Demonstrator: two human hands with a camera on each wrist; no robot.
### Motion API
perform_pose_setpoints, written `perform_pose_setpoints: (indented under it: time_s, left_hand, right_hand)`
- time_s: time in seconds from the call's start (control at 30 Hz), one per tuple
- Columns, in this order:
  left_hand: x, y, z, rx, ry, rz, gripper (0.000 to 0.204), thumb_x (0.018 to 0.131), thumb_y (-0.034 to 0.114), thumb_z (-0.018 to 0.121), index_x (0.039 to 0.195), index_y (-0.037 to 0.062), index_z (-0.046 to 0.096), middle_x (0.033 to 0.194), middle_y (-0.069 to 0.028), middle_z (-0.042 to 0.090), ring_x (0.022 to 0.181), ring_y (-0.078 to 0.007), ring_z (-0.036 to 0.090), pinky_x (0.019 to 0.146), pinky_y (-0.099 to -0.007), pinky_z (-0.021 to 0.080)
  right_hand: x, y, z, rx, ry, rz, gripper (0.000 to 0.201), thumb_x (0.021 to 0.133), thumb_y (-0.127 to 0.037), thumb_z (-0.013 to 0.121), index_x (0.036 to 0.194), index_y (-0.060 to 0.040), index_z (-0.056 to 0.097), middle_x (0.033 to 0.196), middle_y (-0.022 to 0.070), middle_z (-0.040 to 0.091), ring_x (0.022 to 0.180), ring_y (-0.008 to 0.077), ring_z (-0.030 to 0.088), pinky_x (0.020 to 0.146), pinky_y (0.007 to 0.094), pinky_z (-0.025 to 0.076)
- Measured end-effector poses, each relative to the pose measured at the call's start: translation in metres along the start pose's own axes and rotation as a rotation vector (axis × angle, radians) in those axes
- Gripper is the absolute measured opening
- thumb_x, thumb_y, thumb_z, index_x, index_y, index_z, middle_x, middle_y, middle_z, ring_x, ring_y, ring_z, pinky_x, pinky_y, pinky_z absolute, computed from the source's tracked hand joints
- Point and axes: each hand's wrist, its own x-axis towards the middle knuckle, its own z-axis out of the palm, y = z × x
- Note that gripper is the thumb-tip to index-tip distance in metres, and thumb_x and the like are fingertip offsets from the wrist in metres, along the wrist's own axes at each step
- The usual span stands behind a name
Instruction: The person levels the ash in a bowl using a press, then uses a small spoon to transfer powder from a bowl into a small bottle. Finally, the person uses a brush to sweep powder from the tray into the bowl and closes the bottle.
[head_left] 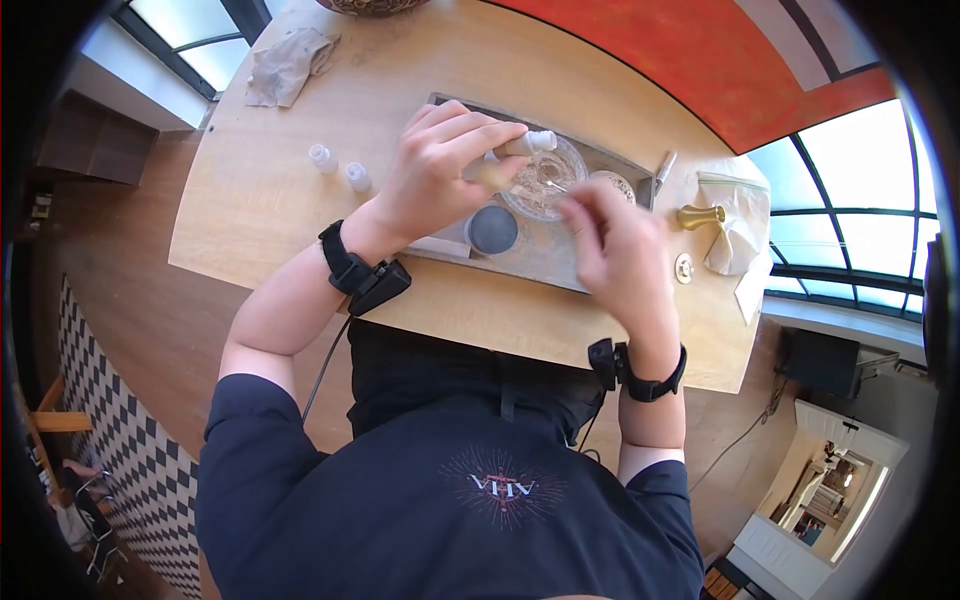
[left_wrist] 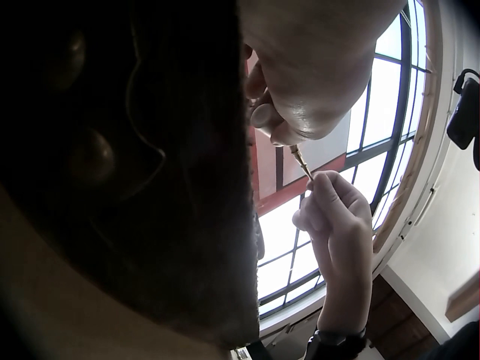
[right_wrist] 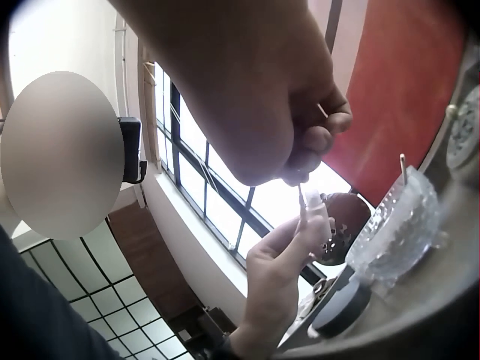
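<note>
My left hand grips a small white bottle held sideways over a clear glass bowl. Across from it, my right hand pinches a thin stick between thumb and fingertips. The stick looks slim and golden in the left wrist view and points toward the left hand's fingers. In the right wrist view its end is close to the bottle. The faceted bowl stands in a grey tray, beside a round dark-grey piece. The right fingers partly hide the bowl's near side.
Two small white bottles stand left of the tray. On the right lie a brass piece, a round metal disc, a white pen-like stick and a plastic bag. A crumpled cloth lies far left.
</note>
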Motion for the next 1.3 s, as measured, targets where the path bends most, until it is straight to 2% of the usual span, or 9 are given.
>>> perform_pose_setpoints:
  time_s: [0.17,0.3,0.37,0.43,0.53,0.67,0.8,1.13,1.3]
  left_hand:
    - [-0.002,0.005,0.0,-0.236,0.006,-0.234,0.033,0.081,0.006,0.084,0.114,0.0039,0.078,0.093,-0.006,0.074,0.078,-0.0151,0.063,0.073,-0.0285,0.052]
    - [0.0,0.003,-0.001,-0.317,-0.014,-0.329,0.034,0.082,0.005,0.084,0.115,0.0031,0.077,0.093,-0.0052,0.073,0.078,-0.013,0.061,0.072,-0.0275,0.052]
    - [0.0,0.006,-0.001,-0.334,-0.03,-0.359,0.034,0.082,0.005,0.084,0.115,0.0032,0.077,0.093,-0.0051,0.073,0.078,-0.0132,0.061,0.072,-0.0279,0.052]
    - [0.001,0.009,-0.001,-0.276,-0.007,-0.308,0.03,0.08,0.008,0.085,0.11,0.0039,0.078,0.09,-0.0066,0.075,0.077,-0.0166,0.065,0.072,-0.0303,0.054]
    - [0.001,0.007,0.001,-0.158,0.019,-0.155,0.028,0.079,0.009,0.085,0.106,0.0051,0.079,0.089,-0.0067,0.076,0.078,-0.0205,0.068,0.072,-0.0322,0.055]
    - [0.001,0.005,0.006,-0.063,0.072,0.013,0.027,0.077,0.01,0.086,0.103,0.006,0.078,0.088,-0.0052,0.075,0.079,-0.0233,0.068,0.073,-0.0336,0.054]
    - [0.0,0.002,0.002,0.033,0.042,0.059,0.026,0.077,0.012,0.086,0.1,0.0061,0.077,0.089,-0.0041,0.075,0.078,-0.022,0.067,0.073,-0.0337,0.051]
    - [0.004,0.006,0.001,-0.042,0.051,0.021,0.033,0.075,0.006,0.086,0.106,0.0058,0.077,0.091,-0.0044,0.075,0.08,-0.0214,0.067,0.075,-0.0334,0.051]
    - [0.009,0.018,-0.014,-0.412,-0.021,-0.328,0.033,0.085,0.008,0.083,0.117,0.0016,0.075,0.099,-0.0073,0.077,0.083,-0.0153,0.067,0.078,-0.0294,0.053]
  right_hand:
    - [-0.002,0.014,0.018,-0.062,0.196,0.125,0.009,0.095,-0.007,0.071,0.096,-0.0039,0.062,0.075,0.0162,0.067,0.07,0.0347,0.069,0.063,0.0412,0.053]
    - [-0.013,0.006,0.03,0.051,0.103,-0.076,0.008,0.096,-0.005,0.069,0.098,-0.0029,0.062,0.076,0.0159,0.068,0.07,0.0352,0.069,0.061,0.0416,0.053]
    - [-0.008,0.01,0.027,-0.023,0.191,0.044,0.009,0.095,-0.005,0.07,0.097,-0.0031,0.062,0.076,0.0154,0.068,0.069,0.0347,0.069,0.061,0.0415,0.053]
    - [-0.004,0.01,0.021,-0.051,0.213,0.196,0.009,0.094,-0.005,0.071,0.096,-0.0039,0.062,0.073,0.0146,0.068,0.068,0.0334,0.069,0.061,0.0409,0.053]
    - [-0.002,-0.006,0.018,-0.017,0.195,-0.033,0.007,0.095,-0.005,0.07,0.095,-0.0042,0.062,0.072,0.0143,0.067,0.067,0.0324,0.069,0.06,0.0409,0.053]
    - [0.019,-0.006,0.007,-0.219,0.29,-0.057,0.009,0.094,-0.006,0.071,0.094,-0.0031,0.062,0.07,0.0152,0.066,0.065,0.0329,0.068,0.06,0.0414,0.052]
    - [0.028,-0.012,-0.012,-0.075,0.052,-0.11,0.01,0.093,-0.006,0.071,0.092,-0.0011,0.062,0.072,0.0167,0.067,0.066,0.0354,0.067,0.06,0.0423,0.052]
    - [-0.003,-0.012,-0.018,-0.088,0.107,0.009,0.008,0.094,-0.008,0.07,0.093,-0.0038,0.064,0.075,0.0181,0.068,0.068,0.0374,0.068,0.062,0.0425,0.053]
    - [-0.072,0.038,-0.044,0.181,0.32,0.417,0.007,0.098,-0.003,0.067,0.097,0.0036,0.065,0.073,0.0034,0.065,0.065,0.0079,0.061,0.06,0.0241,0.047]
